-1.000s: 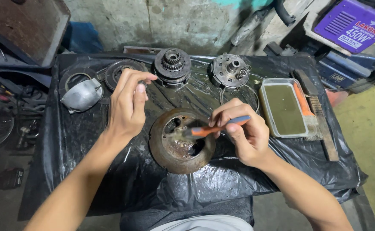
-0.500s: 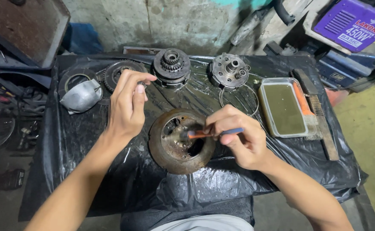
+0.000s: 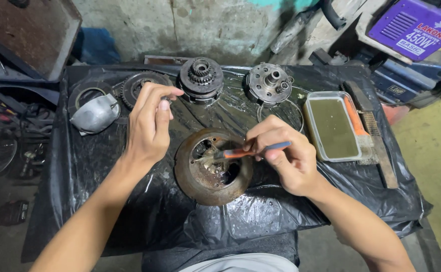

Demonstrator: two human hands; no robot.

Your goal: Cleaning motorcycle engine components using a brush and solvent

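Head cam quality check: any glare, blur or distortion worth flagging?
Head view: sharp at centre, no motion blur on the right hand or brush; bright glare streaks on the wet black plastic sheet; left edge falls into dark shadow; wide-angle bending at the corners.

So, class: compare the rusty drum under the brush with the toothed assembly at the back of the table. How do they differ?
The rusty drum is brown, wide and shallow, an open bowl; the toothed assembly is dark grey, smaller and topped by a small gear. The right hand works a brush inside the drum; the assembly sits untouched. Both are round metal parts on the black plastic sheet.
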